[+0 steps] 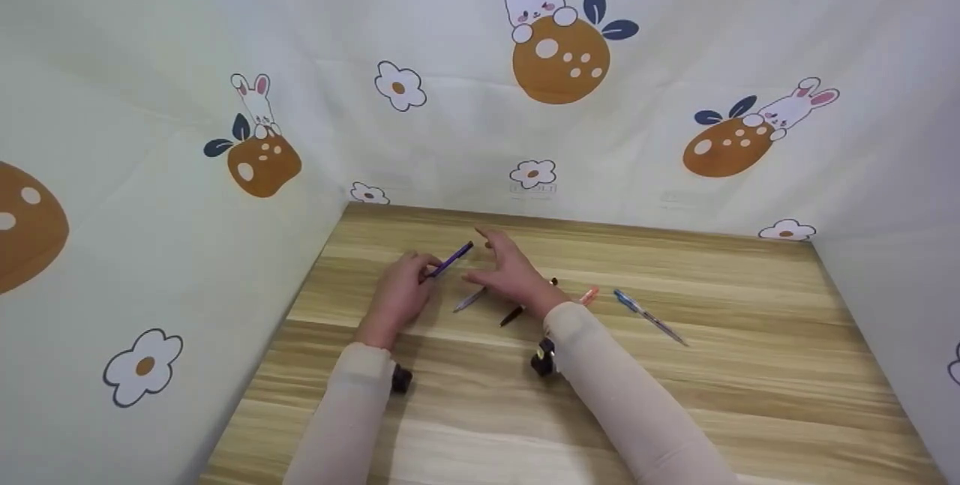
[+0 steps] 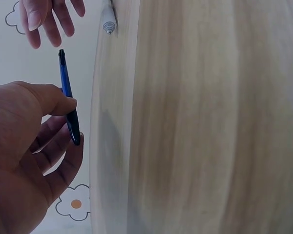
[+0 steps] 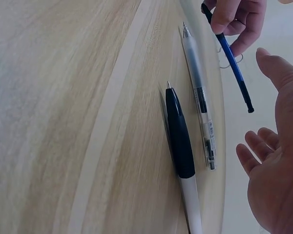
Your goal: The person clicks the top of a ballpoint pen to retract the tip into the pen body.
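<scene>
My left hand [image 1: 403, 288] pinches a blue-purple pen [image 1: 452, 258] near one end, between thumb and fingers. In the left wrist view the pen [image 2: 67, 90] is held above the table, its black end pointing toward the other hand. My right hand [image 1: 514, 273] holds nothing; its thumb and fingers are spread apart close to the pen's free end. Below the right hand lie a clear pen [image 3: 200, 97] and a black-and-white pen [image 3: 179, 134], side by side on the wooden table [image 1: 465, 410].
Right of the right wrist, an orange pen [image 1: 589, 295] lies partly hidden by the arm. A clear pen with a blue cap [image 1: 649, 316] rests farther right. A pale printed curtain [image 1: 450, 140] closes off the table's back and sides.
</scene>
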The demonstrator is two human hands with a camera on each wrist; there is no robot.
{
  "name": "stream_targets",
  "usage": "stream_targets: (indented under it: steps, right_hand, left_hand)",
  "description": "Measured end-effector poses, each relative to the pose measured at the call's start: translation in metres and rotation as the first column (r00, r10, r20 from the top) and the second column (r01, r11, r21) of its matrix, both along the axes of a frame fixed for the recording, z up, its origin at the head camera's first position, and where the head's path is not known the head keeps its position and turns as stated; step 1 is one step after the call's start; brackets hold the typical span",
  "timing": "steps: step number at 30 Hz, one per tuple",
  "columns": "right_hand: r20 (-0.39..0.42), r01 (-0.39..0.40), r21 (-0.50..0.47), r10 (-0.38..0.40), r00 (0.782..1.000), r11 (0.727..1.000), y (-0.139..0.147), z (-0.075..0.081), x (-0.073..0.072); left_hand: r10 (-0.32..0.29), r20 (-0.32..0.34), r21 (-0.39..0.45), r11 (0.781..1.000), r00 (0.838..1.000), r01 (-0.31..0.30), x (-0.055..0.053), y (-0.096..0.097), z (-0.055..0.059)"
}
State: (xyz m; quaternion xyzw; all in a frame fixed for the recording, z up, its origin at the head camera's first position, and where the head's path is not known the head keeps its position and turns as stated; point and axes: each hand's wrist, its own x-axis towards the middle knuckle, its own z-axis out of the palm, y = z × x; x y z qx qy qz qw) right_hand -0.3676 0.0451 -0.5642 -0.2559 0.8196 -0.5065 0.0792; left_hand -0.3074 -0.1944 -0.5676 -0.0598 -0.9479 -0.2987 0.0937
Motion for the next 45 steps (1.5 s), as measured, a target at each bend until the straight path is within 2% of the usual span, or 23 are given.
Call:
stream_targets:
  steps: [6, 17, 20, 27, 39, 45]
  right_hand:
    - [0.017, 0.011, -0.005, -0.011, 1.000, 1.000, 0.000, 0.000, 0.002]
    - [-0.002, 0.009, -0.029, -0.009, 1.000, 1.000, 0.001, -0.001, 0.003]
    - [-0.002, 0.009, -0.029, -0.009, 1.000, 1.000, 0.001, -0.001, 0.003]
    - [-0.005, 0.009, 0.003, -0.009, 1.000, 1.000, 0.002, 0.001, 0.004]
    - [-0.010, 0.016, 0.043, -0.015, 1.000, 0.999, 0.006, 0.002, 0.004]
    - [-0.002, 0.019, 0.018, -0.019, 1.000, 1.000, 0.006, 0.002, 0.004]
  left_hand:
    - [-0.004, -0.008, -0.007, 1.000, 1.000, 0.004, -0.001, -0.002, -0.003]
    - [-0.040, -0.036, -0.046, 0.998, 0.999, 0.038, -0.004, -0.005, -0.010]
    - [-0.047, -0.031, -0.062, 0.997, 0.998, 0.045, -0.004, -0.005, -0.012]
    - [-0.040, 0.051, -0.077, 0.996, 0.998, 0.044, -0.003, -0.003, -0.012]
    - [-0.034, 0.016, -0.093, 0.995, 0.999, 0.035, -0.004, -0.001, -0.010]
    - [-0.017, 0.050, -0.097, 0.995, 0.999, 0.022, -0.005, -0.002, -0.010]
